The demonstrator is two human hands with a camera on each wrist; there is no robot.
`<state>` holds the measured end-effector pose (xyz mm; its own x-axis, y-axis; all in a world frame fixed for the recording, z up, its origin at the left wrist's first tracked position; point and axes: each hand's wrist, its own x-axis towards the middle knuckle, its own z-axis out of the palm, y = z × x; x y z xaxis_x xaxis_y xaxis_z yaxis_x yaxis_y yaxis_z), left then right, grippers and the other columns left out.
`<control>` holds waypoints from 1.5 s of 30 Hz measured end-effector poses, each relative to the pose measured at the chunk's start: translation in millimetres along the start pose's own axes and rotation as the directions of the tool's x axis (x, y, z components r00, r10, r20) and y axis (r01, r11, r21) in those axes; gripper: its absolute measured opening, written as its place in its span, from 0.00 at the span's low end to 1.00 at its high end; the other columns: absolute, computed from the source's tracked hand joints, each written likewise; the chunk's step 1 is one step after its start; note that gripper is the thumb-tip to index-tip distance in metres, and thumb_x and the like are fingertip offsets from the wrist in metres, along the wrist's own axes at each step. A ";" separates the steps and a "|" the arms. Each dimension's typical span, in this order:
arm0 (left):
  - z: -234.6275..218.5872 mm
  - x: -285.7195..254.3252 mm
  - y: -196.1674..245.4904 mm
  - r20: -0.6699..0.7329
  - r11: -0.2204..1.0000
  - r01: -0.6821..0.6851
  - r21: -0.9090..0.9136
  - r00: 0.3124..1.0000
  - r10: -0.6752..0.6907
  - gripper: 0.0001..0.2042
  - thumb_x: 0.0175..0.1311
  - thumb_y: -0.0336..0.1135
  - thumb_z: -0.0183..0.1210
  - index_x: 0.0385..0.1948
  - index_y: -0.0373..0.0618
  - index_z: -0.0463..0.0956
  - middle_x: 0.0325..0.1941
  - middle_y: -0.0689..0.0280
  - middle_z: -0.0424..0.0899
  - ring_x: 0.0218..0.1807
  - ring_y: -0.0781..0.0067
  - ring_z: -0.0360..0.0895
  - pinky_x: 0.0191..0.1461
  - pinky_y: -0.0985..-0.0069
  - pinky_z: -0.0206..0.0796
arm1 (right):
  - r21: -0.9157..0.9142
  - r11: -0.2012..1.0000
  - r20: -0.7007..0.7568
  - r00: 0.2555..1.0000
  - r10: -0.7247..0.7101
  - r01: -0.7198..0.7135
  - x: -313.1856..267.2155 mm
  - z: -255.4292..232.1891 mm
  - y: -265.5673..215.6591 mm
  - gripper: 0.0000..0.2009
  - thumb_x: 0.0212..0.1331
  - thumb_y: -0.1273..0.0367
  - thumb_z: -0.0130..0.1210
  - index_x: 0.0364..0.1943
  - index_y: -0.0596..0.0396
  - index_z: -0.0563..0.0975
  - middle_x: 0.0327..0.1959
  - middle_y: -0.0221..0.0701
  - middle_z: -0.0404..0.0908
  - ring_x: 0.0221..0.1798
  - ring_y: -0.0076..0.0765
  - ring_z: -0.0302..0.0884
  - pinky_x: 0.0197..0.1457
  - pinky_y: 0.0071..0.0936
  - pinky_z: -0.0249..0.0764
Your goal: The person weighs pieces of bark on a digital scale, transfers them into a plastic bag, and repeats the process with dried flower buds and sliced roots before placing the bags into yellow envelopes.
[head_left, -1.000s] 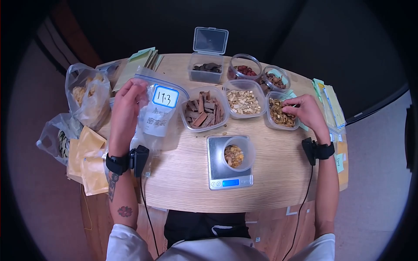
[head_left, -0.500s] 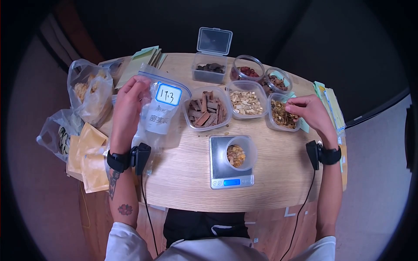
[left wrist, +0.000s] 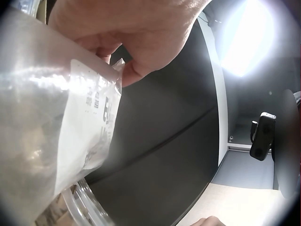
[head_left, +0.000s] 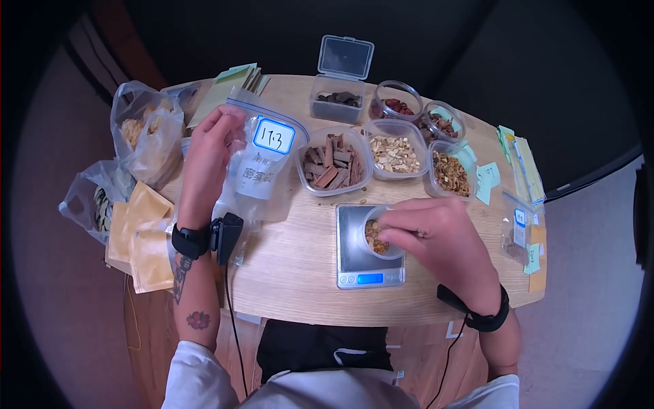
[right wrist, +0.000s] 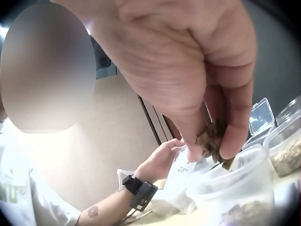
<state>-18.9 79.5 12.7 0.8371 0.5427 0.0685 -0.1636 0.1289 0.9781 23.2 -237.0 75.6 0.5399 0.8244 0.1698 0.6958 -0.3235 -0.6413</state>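
Note:
The left hand (head_left: 212,153) pinches the top edge of a clear zip bag (head_left: 279,194) labelled 17.3, held up over the table's left side; in the left wrist view, finger and thumb grip the bag's (left wrist: 89,117) corner. Over a round clear cup (head_left: 388,251) is the right hand (head_left: 443,238). In the right wrist view its thumb and fingers pinch several brown-green dried pieces (right wrist: 214,147) above the cup's rim (right wrist: 225,172). Similar pieces lie in the cup, which stands on a digital scale (head_left: 351,242) with a lit display.
Behind the scale stand tubs of bark strips (head_left: 334,163), pale chips (head_left: 394,154) and brown pieces (head_left: 451,174); farther back are a lidded box (head_left: 337,109) and round jars (head_left: 395,108). Plastic bags (head_left: 146,136) and brown packets (head_left: 151,255) lie left, papers (head_left: 528,170) right.
The right hand has moved from the right-hand tub of brown pieces down and left to the cup, with pieces between its fingers. The left hand still holds the bag; the head view has shifted slightly.

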 end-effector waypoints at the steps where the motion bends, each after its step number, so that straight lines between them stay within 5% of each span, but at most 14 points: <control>1: -2.0 1.4 -1.4 0.011 1.000 -0.007 0.002 1.000 0.007 0.06 0.67 0.33 0.55 0.37 0.42 0.78 0.30 0.74 0.73 0.33 0.85 0.66 0.37 0.84 0.57 | -0.022 1.000 -0.011 1.000 -0.014 0.014 -0.4 2.8 2.1 0.06 0.52 0.74 0.65 0.33 0.62 0.83 0.26 0.38 0.83 0.29 0.41 0.80 0.33 0.30 0.75; 14: -2.1 2.4 -2.5 0.006 1.000 -0.011 0.001 1.000 0.011 0.07 0.67 0.33 0.54 0.37 0.42 0.79 0.30 0.73 0.74 0.34 0.84 0.66 0.38 0.83 0.58 | -0.034 0.999 -0.020 1.000 0.007 -0.007 -4.4 12.9 12.7 0.06 0.54 0.74 0.62 0.35 0.60 0.83 0.31 0.39 0.82 0.33 0.46 0.81 0.38 0.35 0.77; 17: -2.7 2.5 -2.4 0.012 1.000 -0.011 0.004 1.000 0.011 0.07 0.67 0.33 0.55 0.37 0.42 0.79 0.31 0.73 0.74 0.34 0.84 0.66 0.38 0.83 0.58 | -0.113 0.992 -0.079 0.995 -0.060 0.050 -4.6 16.7 15.8 0.05 0.50 0.74 0.65 0.31 0.61 0.83 0.29 0.35 0.83 0.30 0.38 0.82 0.33 0.29 0.76; 20: -2.4 2.2 -2.3 0.004 1.000 -0.011 0.017 1.000 0.011 0.07 0.67 0.33 0.54 0.37 0.42 0.79 0.31 0.73 0.74 0.34 0.84 0.66 0.38 0.83 0.58 | -0.054 0.998 -0.037 0.999 -0.020 0.018 -6.2 14.0 15.2 0.05 0.54 0.74 0.63 0.34 0.60 0.83 0.31 0.38 0.82 0.33 0.47 0.81 0.38 0.36 0.77; 45: -3.5 3.9 -5.1 0.028 1.000 -0.010 0.012 1.000 0.010 0.07 0.66 0.32 0.55 0.37 0.42 0.79 0.30 0.73 0.74 0.33 0.84 0.66 0.38 0.84 0.58 | -0.096 0.995 -0.073 0.997 -0.010 0.003 -7.9 10.5 15.3 0.05 0.53 0.73 0.64 0.32 0.59 0.82 0.26 0.38 0.78 0.29 0.47 0.78 0.33 0.37 0.74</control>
<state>-16.6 83.9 7.3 0.8497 0.5206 0.0835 -0.1660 0.1137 0.9796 24.6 -243.6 56.6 0.5658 0.7917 0.2304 0.7396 -0.3638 -0.5663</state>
